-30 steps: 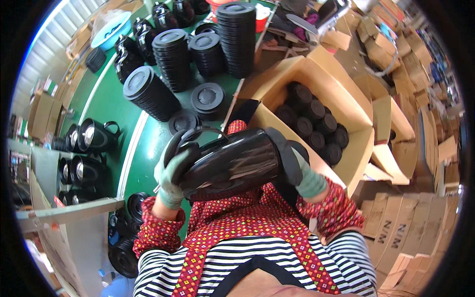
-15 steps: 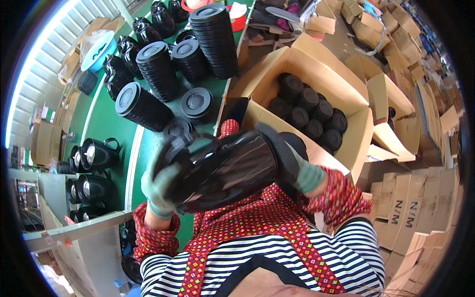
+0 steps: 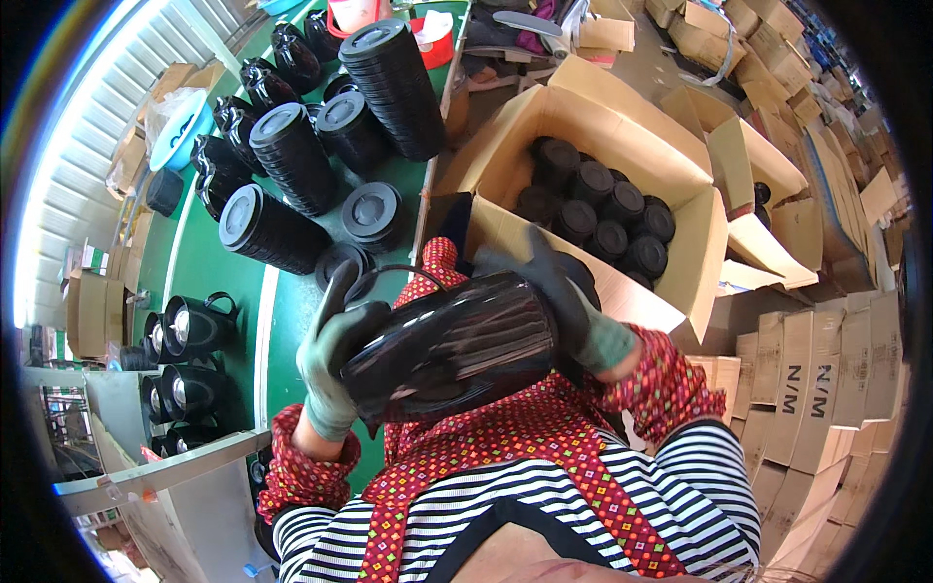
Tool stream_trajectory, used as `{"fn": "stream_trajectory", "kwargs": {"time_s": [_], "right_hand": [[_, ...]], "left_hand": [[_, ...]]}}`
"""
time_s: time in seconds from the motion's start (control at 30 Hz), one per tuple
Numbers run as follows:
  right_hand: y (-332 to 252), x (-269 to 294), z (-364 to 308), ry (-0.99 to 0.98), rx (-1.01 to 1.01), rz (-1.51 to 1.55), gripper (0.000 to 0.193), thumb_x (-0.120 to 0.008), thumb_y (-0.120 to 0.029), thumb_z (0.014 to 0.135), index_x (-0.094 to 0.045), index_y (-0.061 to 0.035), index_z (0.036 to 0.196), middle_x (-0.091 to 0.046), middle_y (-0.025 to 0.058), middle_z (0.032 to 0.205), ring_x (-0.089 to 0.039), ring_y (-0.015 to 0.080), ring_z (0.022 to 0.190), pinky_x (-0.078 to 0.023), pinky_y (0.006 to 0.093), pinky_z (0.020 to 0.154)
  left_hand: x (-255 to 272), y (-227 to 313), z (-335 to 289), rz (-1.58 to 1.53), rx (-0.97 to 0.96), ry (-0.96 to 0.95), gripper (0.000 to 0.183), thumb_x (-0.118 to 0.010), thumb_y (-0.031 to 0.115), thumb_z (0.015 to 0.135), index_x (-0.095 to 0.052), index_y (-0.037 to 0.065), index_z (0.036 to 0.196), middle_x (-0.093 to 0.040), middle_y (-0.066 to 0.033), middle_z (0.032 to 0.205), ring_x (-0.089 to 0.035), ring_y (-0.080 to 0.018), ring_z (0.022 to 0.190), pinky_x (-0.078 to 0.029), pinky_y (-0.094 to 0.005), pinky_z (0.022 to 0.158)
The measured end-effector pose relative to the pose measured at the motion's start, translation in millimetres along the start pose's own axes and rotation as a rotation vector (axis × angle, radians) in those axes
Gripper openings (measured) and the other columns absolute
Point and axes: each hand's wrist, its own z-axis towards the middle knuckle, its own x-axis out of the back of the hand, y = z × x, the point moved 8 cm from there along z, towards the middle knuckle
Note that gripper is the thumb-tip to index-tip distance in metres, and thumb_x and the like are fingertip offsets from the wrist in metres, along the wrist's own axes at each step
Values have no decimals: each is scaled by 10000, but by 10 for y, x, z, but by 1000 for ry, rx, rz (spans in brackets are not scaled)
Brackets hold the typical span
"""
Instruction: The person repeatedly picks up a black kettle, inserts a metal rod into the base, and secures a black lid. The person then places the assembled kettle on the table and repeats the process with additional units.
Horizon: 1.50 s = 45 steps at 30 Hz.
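A glossy black jug (image 3: pixel 452 348) with a curved handle lies on its side in front of my body. At its left end, my gloved left hand (image 3: pixel 335 355) grips it with the thumb pointing up. My right hand (image 3: pixel 573 316), gloved in grey and green, presses against the other end, its fingers angled upward. Its palm side and the jug's end under it are hidden. Beyond the jug, black round lids (image 3: pixel 371 216) are piled on the green table (image 3: pixel 301 301).
Taller stacks of black lids (image 3: pixel 292 160) and glossy black jugs (image 3: pixel 292 53) stand farther back. To the right, an open carton (image 3: pixel 695 238) holds several black cylinders (image 3: pixel 622 204). More jugs (image 3: pixel 190 325) lie at the left. Flat cartons (image 3: pixel 802 379) are stacked at the far right.
The jug, blurred by motion before, now shows more sharply and has shifted slightly right. My left thumb now points up, and my right fingers have lifted from the jug's end edge.
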Motion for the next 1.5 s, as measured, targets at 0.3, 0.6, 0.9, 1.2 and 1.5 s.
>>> {"fn": "stream_trajectory", "kwargs": {"time_s": [0.3,0.6,0.9,1.2,1.5], "right_hand": [[426,10,-47,37,24,631,636,-573,-366,1078,-376,-58,1598,-513,118,1552,-551,231,1375,-428,377,1173],[-331,-85,-309,-112,832,-305,892,-748,-571,880,-458,-106,1583,-220,281,1694,-245,473,1547,-243,557,1246],[-132,16,-125,135,567,58,634,-673,-337,990,-503,-9,1505,-465,249,1542,-410,362,1472,-299,460,1230],[142,545,408,13,248,147,435,-457,-244,1091,-617,22,1394,-677,94,1302,-626,164,1212,-473,314,1111],[797,-57,752,-596,513,-432,333,-649,-143,979,-684,-77,1304,-740,100,1212,-718,267,1077,-535,358,993]], "left_hand": [[-67,278,228,176,-157,20,550,-936,226,742,-703,-54,1154,-669,-234,1336,-742,-299,1076,-601,-370,917],[-803,-1000,-544,-737,354,-223,597,-776,174,946,-530,-1,1461,-598,-185,1454,-640,-304,1264,-522,-430,1104],[-889,-1205,-483,-1061,409,-92,502,-732,96,963,-570,-46,1416,-657,-188,1376,-708,-284,1134,-573,-402,1037],[-1130,-712,-630,-420,467,-23,656,-729,134,954,-457,-14,1531,-580,-169,1487,-632,-260,1269,-466,-402,1136],[197,-1535,-1361,866,416,-109,968,-851,173,804,-336,44,1613,-472,-270,1499,-563,-464,1260,-497,-493,1060]]}}
